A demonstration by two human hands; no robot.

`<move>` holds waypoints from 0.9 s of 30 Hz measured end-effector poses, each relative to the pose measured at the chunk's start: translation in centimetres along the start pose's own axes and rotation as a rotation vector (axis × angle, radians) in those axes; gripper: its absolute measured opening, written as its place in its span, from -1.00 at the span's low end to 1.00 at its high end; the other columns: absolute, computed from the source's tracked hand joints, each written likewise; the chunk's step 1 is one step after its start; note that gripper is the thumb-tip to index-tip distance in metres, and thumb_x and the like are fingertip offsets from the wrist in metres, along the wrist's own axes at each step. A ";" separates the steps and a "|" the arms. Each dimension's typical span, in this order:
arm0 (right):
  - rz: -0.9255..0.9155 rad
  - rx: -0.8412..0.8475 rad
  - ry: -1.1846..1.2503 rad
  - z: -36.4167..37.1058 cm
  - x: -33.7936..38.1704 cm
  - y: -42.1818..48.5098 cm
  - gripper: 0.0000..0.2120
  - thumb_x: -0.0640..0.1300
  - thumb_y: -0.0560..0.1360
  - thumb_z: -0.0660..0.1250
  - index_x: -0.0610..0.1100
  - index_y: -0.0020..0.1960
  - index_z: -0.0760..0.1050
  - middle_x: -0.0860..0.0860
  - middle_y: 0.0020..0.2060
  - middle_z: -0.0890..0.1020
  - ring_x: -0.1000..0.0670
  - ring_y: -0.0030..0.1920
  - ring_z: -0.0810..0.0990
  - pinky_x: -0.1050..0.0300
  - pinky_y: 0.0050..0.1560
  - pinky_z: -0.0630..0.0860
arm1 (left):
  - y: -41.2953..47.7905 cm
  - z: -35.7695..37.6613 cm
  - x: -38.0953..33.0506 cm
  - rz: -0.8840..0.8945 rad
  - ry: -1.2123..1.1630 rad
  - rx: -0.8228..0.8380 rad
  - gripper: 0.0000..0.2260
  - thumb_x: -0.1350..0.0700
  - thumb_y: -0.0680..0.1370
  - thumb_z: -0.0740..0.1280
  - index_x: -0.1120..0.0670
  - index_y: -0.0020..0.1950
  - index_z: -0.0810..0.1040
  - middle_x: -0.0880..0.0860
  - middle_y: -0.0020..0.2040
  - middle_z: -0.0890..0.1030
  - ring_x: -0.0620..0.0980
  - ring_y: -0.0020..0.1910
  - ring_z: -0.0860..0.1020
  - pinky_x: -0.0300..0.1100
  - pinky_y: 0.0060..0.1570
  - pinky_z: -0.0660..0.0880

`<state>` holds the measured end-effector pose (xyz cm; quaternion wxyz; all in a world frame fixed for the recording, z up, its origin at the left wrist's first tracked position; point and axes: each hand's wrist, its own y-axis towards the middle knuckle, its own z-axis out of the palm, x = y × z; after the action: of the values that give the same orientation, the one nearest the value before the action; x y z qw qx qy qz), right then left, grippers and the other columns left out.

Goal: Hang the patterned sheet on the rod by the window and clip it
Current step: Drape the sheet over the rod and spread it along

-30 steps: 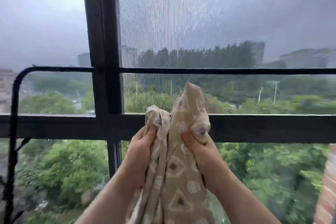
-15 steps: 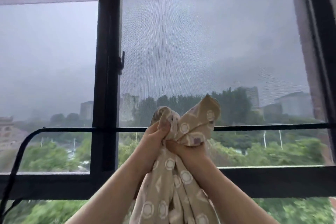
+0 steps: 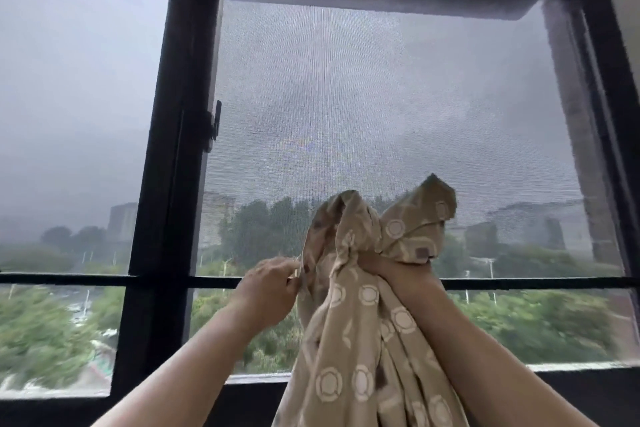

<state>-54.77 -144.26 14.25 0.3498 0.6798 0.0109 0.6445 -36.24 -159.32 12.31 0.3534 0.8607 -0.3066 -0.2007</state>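
The patterned sheet is beige with white rings and brown marks, bunched up and raised in front of the window. My right hand grips the gathered top of the sheet, whose loose end flops above my fist. My left hand pinches the sheet's left edge beside the bunch. A thin black rod runs horizontally across the window behind my hands, at about wrist height. No clip is visible.
A black window frame with a thick vertical post and a latch stands left of centre. A mesh screen fills the right pane. The dark sill runs along the bottom. Trees and buildings lie outside.
My view has tilted upward, so the rod sits lower in frame. My left hand has slid off the bunch to the sheet's left edge, and my right hand holds the bunch higher.
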 end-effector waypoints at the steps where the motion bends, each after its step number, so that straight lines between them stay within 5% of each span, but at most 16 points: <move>1: -0.002 -0.004 -0.002 0.2 -0.1 0.5 -0.53 0.01 0.18 0.64 -0.01 0.00 0.52 0.06 -0.12 0.63 0.09 -0.18 0.59 0.24 -0.23 0.47 | 0.6 0.6 0.3 0.043 0.078 0.015 -0.78 0.00 0.59 0.12 -0.05 0.00 0.57 -0.11 -0.01 0.54 -0.07 0.04 0.49 -0.10 0.13 0.44; 6: -0.089 -0.050 0.029 0.8 0.9 1.9 -0.71 -0.14 0.28 0.60 0.01 -0.15 0.50 0.12 -0.21 0.61 0.13 -0.20 0.58 0.25 -0.23 0.48 | 1.8 1.4 0.3 0.077 0.081 0.061 -0.62 -0.15 0.60 0.02 0.02 -0.15 0.51 -0.10 -0.19 0.59 -0.07 -0.18 0.54 -0.16 -0.23 0.39; 9: -0.209 -0.057 0.026 0.8 3.7 3.1 -0.65 -0.06 0.28 0.59 -0.02 0.01 0.57 0.06 -0.04 0.68 0.04 -0.04 0.65 0.09 0.07 0.56 | 1.6 0.3 -0.3 0.104 0.002 0.112 -0.23 -0.41 0.40 -0.27 0.01 -0.05 0.59 -0.08 -0.10 0.64 -0.04 -0.10 0.59 -0.12 -0.13 0.48; 13: -0.374 -0.094 0.038 0.4 10.0 6.4 -0.44 0.10 0.22 0.58 -0.03 0.16 0.57 0.09 0.03 0.68 0.05 0.03 0.65 0.01 0.16 0.55 | 0.2 -2.5 -2.4 -0.019 0.048 0.208 -0.01 -0.30 0.09 -0.26 0.07 0.30 0.54 0.03 0.29 0.57 0.03 0.22 0.53 -0.19 0.12 0.42; 15: -0.402 -0.087 0.047 0.3 12.3 8.4 -0.41 0.12 0.18 0.57 -0.04 0.15 0.58 0.08 0.02 0.68 0.05 0.02 0.65 0.03 0.17 0.56 | 0.3 -3.2 -2.3 -0.149 -0.298 0.175 -0.16 -0.34 0.20 -0.05 0.01 0.36 0.44 0.09 0.37 0.49 -0.03 0.17 0.56 -0.29 0.05 0.48; 17: -0.338 -0.032 -0.026 0.6 12.8 9.4 -0.38 0.14 0.15 0.57 -0.07 0.14 0.57 0.07 0.02 0.68 0.05 0.00 0.64 0.07 0.14 0.56 | -0.9 -4.5 -3.8 -0.256 -0.833 0.148 -0.54 -0.24 0.54 0.06 0.01 0.21 0.52 0.21 0.30 0.54 -0.17 -0.08 0.64 -0.35 -0.14 0.52; 20: -0.227 0.032 -0.239 0.9 10.4 9.3 -0.68 0.03 0.26 0.56 -0.03 -0.09 0.52 0.11 -0.17 0.60 0.02 -0.04 0.60 0.16 -0.04 0.51 | -1.8 -6.7 -7.1 -0.285 -1.229 0.129 -0.44 -0.26 0.55 -0.06 -0.01 0.06 0.66 0.18 0.05 0.69 0.02 -0.06 0.69 -0.09 -0.02 0.54; 23: -0.173 0.166 -0.448 0.7 7.8 8.1 -0.83 -0.04 0.39 0.49 0.04 -0.08 0.53 0.10 -0.19 0.59 0.01 0.04 0.59 0.15 0.04 0.52 | -2.7 -8.9 -10.6 -0.258 -1.073 0.068 -0.31 -0.45 0.48 -0.02 0.01 0.23 0.56 0.13 0.27 0.59 0.09 0.15 0.60 -0.01 0.22 0.46; 25: -0.059 0.374 -0.536 0.1 7.1 6.7 -0.60 0.00 0.51 0.39 -0.13 0.28 0.50 -0.03 0.17 0.59 -0.06 0.27 0.51 0.16 0.25 0.42 | -3.6 -9.5 -12.0 -0.185 -0.689 0.154 -0.45 -0.55 0.22 0.25 -0.34 0.10 0.52 -0.27 0.14 0.62 -0.27 0.01 0.59 -0.21 0.11 0.49; 27: 0.042 0.516 -0.645 -0.7 6.7 5.6 -0.45 0.11 0.59 0.24 -0.15 0.47 0.30 -0.06 0.44 0.37 -0.08 0.48 0.28 0.11 0.44 0.20 | -5.0 -9.3 -12.9 -0.137 -0.356 0.233 -0.52 -0.53 0.23 0.28 -0.41 0.08 0.52 -0.36 0.01 0.62 -0.30 -0.02 0.59 -0.24 0.08 0.50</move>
<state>-56.70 -145.04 22.76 0.1405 0.9123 0.0481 0.3817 -38.49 -143.32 16.56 0.1774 0.8656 -0.3258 -0.3362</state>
